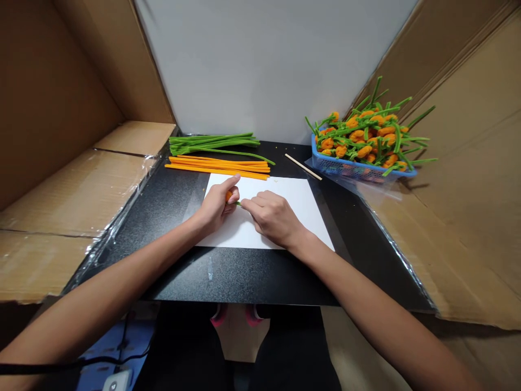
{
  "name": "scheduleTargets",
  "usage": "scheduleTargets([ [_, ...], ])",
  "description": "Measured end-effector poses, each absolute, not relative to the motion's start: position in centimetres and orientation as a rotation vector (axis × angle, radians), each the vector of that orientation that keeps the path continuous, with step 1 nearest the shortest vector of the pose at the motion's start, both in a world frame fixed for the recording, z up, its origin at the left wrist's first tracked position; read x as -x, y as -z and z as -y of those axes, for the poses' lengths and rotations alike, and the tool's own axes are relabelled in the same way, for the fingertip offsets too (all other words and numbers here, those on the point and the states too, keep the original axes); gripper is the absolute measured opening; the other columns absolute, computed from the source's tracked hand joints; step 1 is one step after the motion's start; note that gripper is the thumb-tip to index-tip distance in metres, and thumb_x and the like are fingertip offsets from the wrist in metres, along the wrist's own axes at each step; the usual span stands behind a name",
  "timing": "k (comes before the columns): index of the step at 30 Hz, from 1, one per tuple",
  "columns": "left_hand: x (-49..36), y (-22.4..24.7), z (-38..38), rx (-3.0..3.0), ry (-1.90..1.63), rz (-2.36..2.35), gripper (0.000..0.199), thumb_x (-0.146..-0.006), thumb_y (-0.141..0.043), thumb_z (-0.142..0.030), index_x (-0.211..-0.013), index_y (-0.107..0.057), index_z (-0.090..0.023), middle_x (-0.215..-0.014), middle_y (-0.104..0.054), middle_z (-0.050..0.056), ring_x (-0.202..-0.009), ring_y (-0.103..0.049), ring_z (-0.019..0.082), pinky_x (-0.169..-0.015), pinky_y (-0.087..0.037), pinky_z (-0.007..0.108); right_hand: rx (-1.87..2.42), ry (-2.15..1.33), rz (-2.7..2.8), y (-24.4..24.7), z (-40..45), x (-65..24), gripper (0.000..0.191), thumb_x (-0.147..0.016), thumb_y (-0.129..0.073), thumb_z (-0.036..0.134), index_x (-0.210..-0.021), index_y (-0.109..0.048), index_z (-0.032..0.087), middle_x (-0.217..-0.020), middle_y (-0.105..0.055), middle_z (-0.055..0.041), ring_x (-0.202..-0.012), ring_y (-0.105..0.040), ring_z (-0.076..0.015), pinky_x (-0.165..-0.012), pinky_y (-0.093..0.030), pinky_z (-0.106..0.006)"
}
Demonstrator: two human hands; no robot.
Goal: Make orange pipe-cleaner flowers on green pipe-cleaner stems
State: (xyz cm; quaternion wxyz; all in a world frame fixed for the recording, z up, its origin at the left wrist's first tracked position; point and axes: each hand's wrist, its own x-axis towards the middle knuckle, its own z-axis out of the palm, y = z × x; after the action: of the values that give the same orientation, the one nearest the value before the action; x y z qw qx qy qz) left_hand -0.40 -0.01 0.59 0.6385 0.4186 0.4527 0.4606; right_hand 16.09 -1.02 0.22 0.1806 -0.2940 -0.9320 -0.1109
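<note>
My left hand [220,205] is closed around a small orange pipe-cleaner piece [228,196], its thumb pointing up and away. A short bit of green pipe cleaner [238,203] sticks out toward the right. My right hand [271,214] is closed, with thumb and forefinger pinching at the end of that green bit. Both hands are over a white sheet of paper [299,198]. Most of the orange and green piece is hidden by my fingers.
Beyond the paper lie green pipe cleaners [215,142] and orange pipe cleaners [220,165]. A thin wooden stick [303,166] rests right of them. At the back right, a blue basket [358,172] is heaped with orange and green pieces. Cardboard walls [468,179] flank the black table [244,277].
</note>
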Motion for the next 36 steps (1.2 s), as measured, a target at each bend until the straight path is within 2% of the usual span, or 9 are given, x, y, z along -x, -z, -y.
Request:
scheduleTargets([
  [5, 0.6, -0.4, -0.1, -1.059, -1.062, -0.948, 0.061, -0.083, -0.057, -0.065, -0.047, -0.041, -0.018, -0.043, -0.025, -0.004, -0.038, -0.024, 0.006, -0.041, -0.014, 0.023, 0.848, 0.162, 2.538, 0.1, 0.8, -16.5, 0.024, -0.100, -0.043, 0.016, -0.094, -0.066, 0.013, -0.081, -0.068, -0.0076, -0.073, -0.051, -0.0196, -0.071, -0.034, -0.031],
  [11, 0.3, -0.3, 0.2, -0.957, -1.099, -0.988, 0.057, -0.082, -0.054, -0.056, -0.044, -0.032, -0.019, -0.042, -0.017, -0.006, -0.038, -0.015, 0.006, -0.040, -0.010, 0.024, 0.737, 0.411, 2.592, -0.1, 0.8, -16.2, 0.025, -0.092, -0.043, 0.006, -0.086, -0.066, 0.013, -0.069, -0.062, -0.0070, -0.067, -0.046, -0.0202, -0.067, -0.029, -0.034],
  [15, 0.2, -0.3, 0.2, -0.924, -1.054, -1.006, 0.052, -0.082, -0.053, -0.049, -0.045, -0.031, -0.020, -0.042, -0.015, -0.006, -0.038, -0.014, 0.006, -0.040, -0.008, 0.024, 0.691, 0.585, 2.555, -0.2, 1.0, -16.1, 0.035, -0.097, -0.035, 0.007, -0.080, -0.065, 0.013, -0.063, -0.057, -0.0064, -0.063, -0.043, -0.0200, -0.063, -0.025, -0.036],
  [20, 1.1, -0.6, 0.1, -1.182, -1.000, -0.966, 0.055, -0.089, -0.046, -0.054, -0.047, -0.040, -0.019, -0.044, -0.027, -0.004, -0.040, -0.024, 0.008, -0.043, -0.019, 0.023, 0.719, 0.598, 2.490, 0.5, 1.0, -16.6, 0.028, -0.095, -0.042, 0.007, -0.088, -0.068, 0.013, -0.065, -0.061, -0.0051, -0.064, -0.048, -0.0190, -0.063, -0.027, -0.035],
  [23, 2.3, -0.6, -0.5, -1.684, -1.002, -1.047, 0.051, -0.095, -0.040, -0.056, -0.078, -0.067, -0.017, -0.067, -0.058, 0.003, -0.060, -0.051, 0.015, -0.057, -0.039, 0.025, 0.951, 0.451, 2.433, 0.7, 0.3, -17.4, 0.020, -0.091, -0.050, 0.008, -0.091, -0.069, 0.015, -0.069, -0.066, -0.0052, -0.067, -0.054, -0.0187, -0.065, -0.032, -0.033],
  [25, 3.4, -0.2, -1.3, -2.014, -1.033, -1.155, 0.040, -0.095, -0.046, -0.053, -0.105, -0.068, -0.020, -0.097, -0.068, 0.006, -0.084, -0.060, 0.020, -0.075, -0.045, 0.029, 1.140, 0.376, 2.305, -0.1, -0.6, -18.6, 0.019, -0.090, -0.053, 0.011, -0.088, -0.070, 0.016, -0.073, -0.069, -0.0059, -0.070, -0.059, -0.0186, -0.068, -0.036, -0.031],
  [27, 4.4, 0.5, -2.3, -2.166, -1.056, -1.237, 0.040, -0.097, -0.045, -0.049, -0.120, -0.062, -0.022, -0.110, -0.067, 0.007, -0.094, -0.061, 0.022, -0.084, -0.047, 0.033, 1.287, 0.354, 2.119, -1.8, -1.8, -20.4, 0.020, -0.092, -0.052, 0.015, -0.089, -0.072, 0.017, -0.079, -0.073, -0.0075, -0.074, -0.062, -0.0191, -0.071, -0.039, -0.030],
  [32, 6.4, 2.4, -4.7, -2.293, -1.115, -1.544, 0.040, -0.093, -0.047, -0.042, -0.125, -0.055, -0.019, -0.121, -0.063, 0.012, -0.114, -0.058, 0.030, -0.099, -0.045, 0.043, 1.624, 0.444, 1.625, -9.5, -6.5, -27.7, 0.034, -0.098, -0.042, 0.030, -0.101, -0.074, 0.018, -0.097, -0.075, -0.0120, -0.085, -0.066, -0.0236, -0.075, -0.041, -0.030],
  [36, 7.0, 2.6, -6.2, -2.428, -1.079, -1.645, 0.047, -0.090, -0.050, -0.039, -0.132, -0.051, -0.017, -0.129, -0.058, 0.016, -0.122, -0.052, 0.034, -0.107, -0.040, 0.048, 1.900, 0.514, 1.228, -14.6, -10.9, -34.3, 0.039, -0.098, -0.040, 0.031, -0.112, -0.073, 0.016, -0.105, -0.073, -0.0178, -0.093, -0.065, -0.0278, -0.077, -0.041, -0.033],
])
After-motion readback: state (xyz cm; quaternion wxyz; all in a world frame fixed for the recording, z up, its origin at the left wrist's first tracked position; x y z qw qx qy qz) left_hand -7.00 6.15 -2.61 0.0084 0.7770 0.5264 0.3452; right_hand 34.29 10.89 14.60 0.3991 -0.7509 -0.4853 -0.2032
